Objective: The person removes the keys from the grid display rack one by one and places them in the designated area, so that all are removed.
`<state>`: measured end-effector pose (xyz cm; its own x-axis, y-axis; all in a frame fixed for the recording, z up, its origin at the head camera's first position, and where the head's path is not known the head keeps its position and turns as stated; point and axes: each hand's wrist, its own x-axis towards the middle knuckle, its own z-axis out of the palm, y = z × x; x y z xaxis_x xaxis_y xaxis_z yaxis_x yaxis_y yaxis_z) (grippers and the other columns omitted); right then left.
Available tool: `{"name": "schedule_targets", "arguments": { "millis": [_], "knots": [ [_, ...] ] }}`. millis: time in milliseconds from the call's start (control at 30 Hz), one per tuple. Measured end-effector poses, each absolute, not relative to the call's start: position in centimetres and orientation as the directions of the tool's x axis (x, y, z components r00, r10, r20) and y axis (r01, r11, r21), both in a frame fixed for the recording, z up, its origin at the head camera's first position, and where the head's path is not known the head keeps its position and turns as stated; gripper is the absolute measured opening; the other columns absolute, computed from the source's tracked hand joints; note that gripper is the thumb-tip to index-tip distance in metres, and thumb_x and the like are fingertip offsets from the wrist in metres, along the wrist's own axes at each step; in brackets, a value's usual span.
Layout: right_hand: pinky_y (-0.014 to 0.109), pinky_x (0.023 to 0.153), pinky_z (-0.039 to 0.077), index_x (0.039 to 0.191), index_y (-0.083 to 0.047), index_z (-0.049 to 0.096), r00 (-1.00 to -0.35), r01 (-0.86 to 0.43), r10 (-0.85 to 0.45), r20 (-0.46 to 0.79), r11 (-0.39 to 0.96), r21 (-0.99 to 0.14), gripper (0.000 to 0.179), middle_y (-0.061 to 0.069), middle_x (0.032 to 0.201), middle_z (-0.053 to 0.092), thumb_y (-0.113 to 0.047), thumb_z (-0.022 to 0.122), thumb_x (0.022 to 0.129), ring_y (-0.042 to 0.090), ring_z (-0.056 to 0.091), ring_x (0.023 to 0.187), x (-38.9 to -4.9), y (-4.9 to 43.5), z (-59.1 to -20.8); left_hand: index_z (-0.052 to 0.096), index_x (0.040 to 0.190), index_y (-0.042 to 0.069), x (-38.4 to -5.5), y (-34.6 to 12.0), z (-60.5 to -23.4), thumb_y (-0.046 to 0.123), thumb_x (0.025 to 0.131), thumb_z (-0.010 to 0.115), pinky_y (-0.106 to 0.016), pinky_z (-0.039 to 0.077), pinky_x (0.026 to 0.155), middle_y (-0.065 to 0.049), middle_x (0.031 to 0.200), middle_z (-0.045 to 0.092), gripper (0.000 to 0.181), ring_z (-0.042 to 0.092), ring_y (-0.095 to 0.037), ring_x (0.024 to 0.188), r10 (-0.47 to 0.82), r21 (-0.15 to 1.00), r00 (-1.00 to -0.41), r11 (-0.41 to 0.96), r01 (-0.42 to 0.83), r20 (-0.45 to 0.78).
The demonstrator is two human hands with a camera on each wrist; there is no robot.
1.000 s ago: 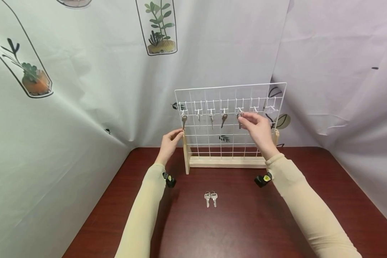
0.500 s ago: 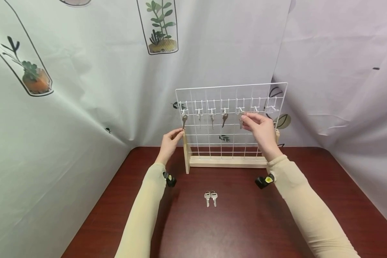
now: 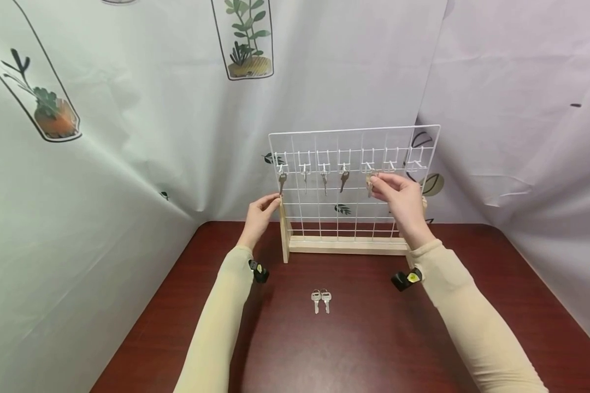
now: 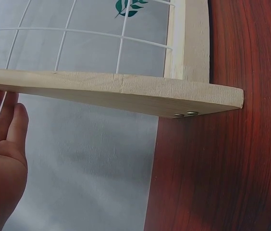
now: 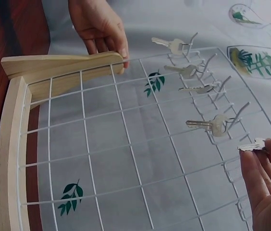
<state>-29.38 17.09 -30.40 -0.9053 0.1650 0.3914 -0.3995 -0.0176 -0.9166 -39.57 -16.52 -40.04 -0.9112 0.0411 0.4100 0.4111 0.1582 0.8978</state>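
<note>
Near a hook [image 3: 368, 166], a key [image 5: 251, 146] is pinched in the narrow grip of the right hand [image 3: 404, 202]; the wooden upright [image 4: 126, 83] is held by the left hand [image 3: 258, 218], apparently to steady the wire rack [image 3: 346, 130].

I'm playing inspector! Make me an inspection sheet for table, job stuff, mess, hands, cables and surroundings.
Surface: dark red, wood-grained table.
Job's things: white wire rack on wooden stand; four keys hanging on hooks; two loose keys side by side on the table.
Clutter: nothing seen.
Hands: left hand holds the top of the left wooden upright; right hand pinches another key at the rack.
Cables: nothing seen.
Surroundings: creased white backdrop printed with plants.
</note>
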Motion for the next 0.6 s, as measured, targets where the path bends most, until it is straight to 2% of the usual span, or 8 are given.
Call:
{"name": "schedule_targets", "arguments": {
  "millis": [200, 400, 600],
  "knots": [
    [0.022, 0.080, 0.059, 0.119, 0.010, 0.067, -0.914, -0.381, 0.148, 0.379, 0.010, -0.924, 0.041, -0.005, 0.099, 0.073, -0.021, 0.076, 0.093, 0.010, 0.073, 0.082, -29.0, 17.3, -31.4, 0.070, 0.125, 0.003, -39.6, -16.6, -40.0, 0.029, 0.097, 0.070, -0.038, 0.049, 0.103, -0.014, 0.122, 0.071, 0.038, 0.064, -0.020, 0.112, 0.042, 0.905, -0.917, 0.148, 0.398, 0.396],
    [0.024, 0.081, 0.059, 0.117, 0.009, 0.067, -0.916, -0.383, 0.123, 0.383, 0.021, -0.923, 0.035, 0.002, 0.109, 0.074, -0.017, 0.073, 0.095, 0.007, 0.072, 0.083, -28.9, 17.4, -32.8, 0.070, 0.126, 0.005, -39.6, -16.7, -39.9, 0.031, 0.098, 0.070, -0.038, 0.049, 0.103, -0.012, 0.123, 0.070, 0.039, 0.063, -0.020, 0.113, 0.041, 0.901, -0.915, 0.163, 0.403, 0.402],
    [0.022, 0.079, 0.059, 0.122, 0.010, 0.065, -0.929, -0.357, 0.072, 0.362, 0.072, -0.931, 0.038, -0.002, 0.100, 0.074, -0.016, 0.071, 0.096, 0.007, 0.071, 0.081, -28.6, 17.3, -34.1, 0.070, 0.125, 0.004, -39.6, -16.6, -40.0, 0.030, 0.097, 0.070, -0.038, 0.049, 0.103, -0.013, 0.122, 0.070, 0.038, 0.064, -0.020, 0.112, 0.040, 0.900, -0.914, 0.164, 0.404, 0.404]
  ]
}}
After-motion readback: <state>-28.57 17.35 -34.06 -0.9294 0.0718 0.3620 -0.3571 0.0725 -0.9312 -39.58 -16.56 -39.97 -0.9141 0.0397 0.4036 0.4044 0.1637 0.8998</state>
